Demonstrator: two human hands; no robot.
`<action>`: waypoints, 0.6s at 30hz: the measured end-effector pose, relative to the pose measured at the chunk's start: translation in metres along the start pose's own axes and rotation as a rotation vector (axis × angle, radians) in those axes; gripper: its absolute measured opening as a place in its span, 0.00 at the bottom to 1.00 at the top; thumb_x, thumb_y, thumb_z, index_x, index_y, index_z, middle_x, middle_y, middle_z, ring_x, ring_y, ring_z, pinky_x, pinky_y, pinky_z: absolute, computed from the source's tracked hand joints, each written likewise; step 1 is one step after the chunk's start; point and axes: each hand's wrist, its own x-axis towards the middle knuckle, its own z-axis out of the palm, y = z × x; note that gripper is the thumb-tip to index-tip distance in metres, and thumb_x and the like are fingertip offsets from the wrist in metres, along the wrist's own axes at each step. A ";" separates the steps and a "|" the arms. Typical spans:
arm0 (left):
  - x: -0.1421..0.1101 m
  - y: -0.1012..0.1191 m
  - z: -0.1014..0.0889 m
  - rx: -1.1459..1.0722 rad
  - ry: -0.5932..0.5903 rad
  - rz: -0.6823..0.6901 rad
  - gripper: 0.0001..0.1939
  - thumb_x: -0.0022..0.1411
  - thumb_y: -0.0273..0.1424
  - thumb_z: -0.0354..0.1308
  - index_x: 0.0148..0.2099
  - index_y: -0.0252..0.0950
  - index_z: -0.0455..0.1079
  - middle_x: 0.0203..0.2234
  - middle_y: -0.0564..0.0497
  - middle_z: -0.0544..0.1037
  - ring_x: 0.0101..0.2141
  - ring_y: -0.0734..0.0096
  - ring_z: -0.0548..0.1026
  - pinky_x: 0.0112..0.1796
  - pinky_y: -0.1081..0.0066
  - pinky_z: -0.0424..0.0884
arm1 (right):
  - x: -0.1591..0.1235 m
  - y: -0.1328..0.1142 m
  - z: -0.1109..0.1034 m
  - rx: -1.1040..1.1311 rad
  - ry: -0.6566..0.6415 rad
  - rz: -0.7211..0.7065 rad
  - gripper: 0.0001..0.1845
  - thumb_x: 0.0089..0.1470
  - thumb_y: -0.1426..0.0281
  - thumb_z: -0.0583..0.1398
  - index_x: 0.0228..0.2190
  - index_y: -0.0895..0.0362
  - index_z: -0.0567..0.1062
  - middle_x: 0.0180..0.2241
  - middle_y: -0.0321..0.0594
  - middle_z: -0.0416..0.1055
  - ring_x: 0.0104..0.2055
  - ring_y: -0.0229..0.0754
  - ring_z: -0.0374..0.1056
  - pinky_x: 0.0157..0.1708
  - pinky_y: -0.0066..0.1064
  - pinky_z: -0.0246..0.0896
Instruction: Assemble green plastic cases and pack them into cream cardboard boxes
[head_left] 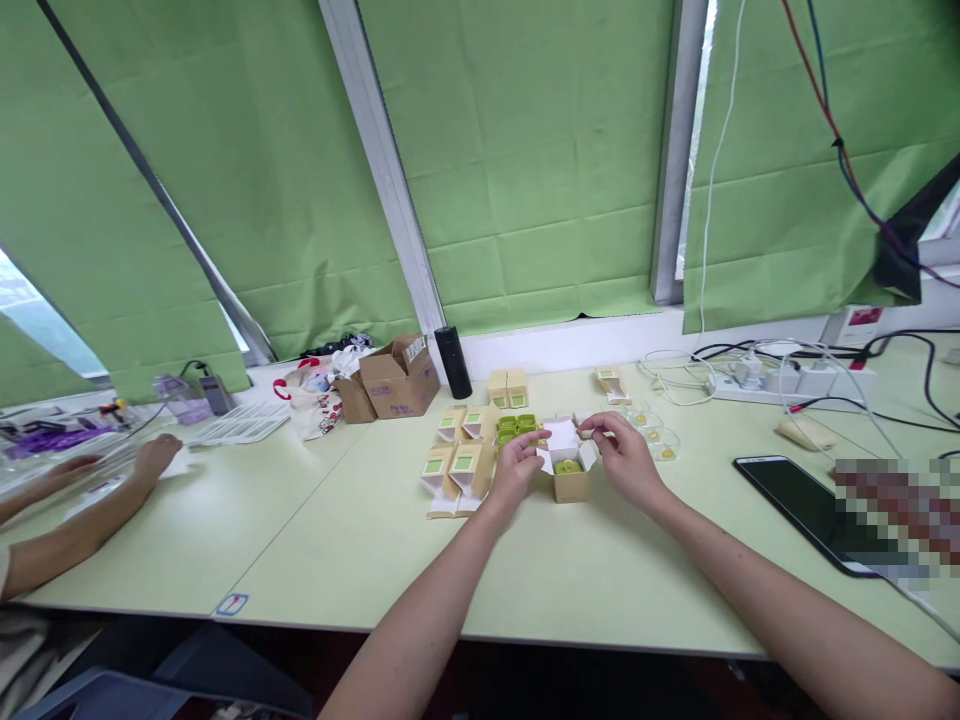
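Observation:
A small tan cardboard box stands on the table in front of me, its white lid and side flaps raised. Inside it sits a green item. My left hand is at the box's left flap, fingers and thumb pinched on it. On the opposite side, my right hand has its fingertips closed at the right flap's upper edge. Just behind my left fingers lies a group of green square containers. Several tan boxes with green labels stand left of my left hand.
Clear plastic trays with yellow spots lie behind my right hand. A phone rests at the right. A power strip with cables, a black cylinder and a cardboard carton line the back. Another person's hands work at the far left.

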 end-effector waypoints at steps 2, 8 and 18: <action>0.000 0.000 0.000 0.021 0.010 0.007 0.26 0.50 0.28 0.62 0.52 0.32 0.81 0.29 0.49 0.80 0.32 0.68 0.73 0.37 0.70 0.65 | 0.002 0.006 0.001 0.041 0.020 0.089 0.10 0.60 0.66 0.56 0.38 0.52 0.78 0.42 0.45 0.76 0.42 0.50 0.71 0.38 0.40 0.66; 0.002 -0.002 0.000 0.051 0.059 0.054 0.20 0.56 0.36 0.62 0.49 0.33 0.82 0.31 0.48 0.80 0.34 0.66 0.72 0.38 0.69 0.64 | 0.003 0.013 0.004 0.181 -0.012 0.248 0.15 0.49 0.65 0.60 0.41 0.53 0.75 0.42 0.41 0.73 0.30 0.40 0.66 0.30 0.34 0.61; 0.000 0.000 0.005 0.024 0.032 0.046 0.21 0.57 0.38 0.66 0.50 0.34 0.78 0.27 0.51 0.78 0.32 0.66 0.74 0.38 0.69 0.65 | 0.001 0.003 0.007 0.324 -0.056 0.340 0.24 0.37 0.70 0.59 0.42 0.52 0.72 0.41 0.37 0.67 0.25 0.35 0.62 0.20 0.29 0.56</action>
